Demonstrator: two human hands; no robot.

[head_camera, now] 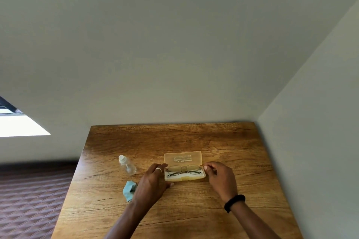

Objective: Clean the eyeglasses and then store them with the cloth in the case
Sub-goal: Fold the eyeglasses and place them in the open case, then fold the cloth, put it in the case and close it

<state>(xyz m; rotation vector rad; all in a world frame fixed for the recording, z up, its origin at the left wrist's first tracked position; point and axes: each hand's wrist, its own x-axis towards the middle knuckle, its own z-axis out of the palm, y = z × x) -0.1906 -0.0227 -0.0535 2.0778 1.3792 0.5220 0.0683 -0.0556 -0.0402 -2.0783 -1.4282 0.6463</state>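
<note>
A translucent yellowish case (182, 157) lies open on the wooden table (174, 137), its lid folded back. Thin-framed eyeglasses (183, 170) rest folded in the case's lower half. My left hand (153, 178), with a ring on one finger, has its fingertips on the left end of the frame. My right hand (221, 178) pinches the right end of the frame with thumb and forefinger. A crumpled light-blue cloth (128, 190) lies on the table to the left of my left wrist, partly hidden by it.
A small clear spray bottle (127, 166) with a white cap lies tilted left of the case. Grey walls close off the table's far and right sides. A quilted brown surface (29, 200) is beyond the table's left edge.
</note>
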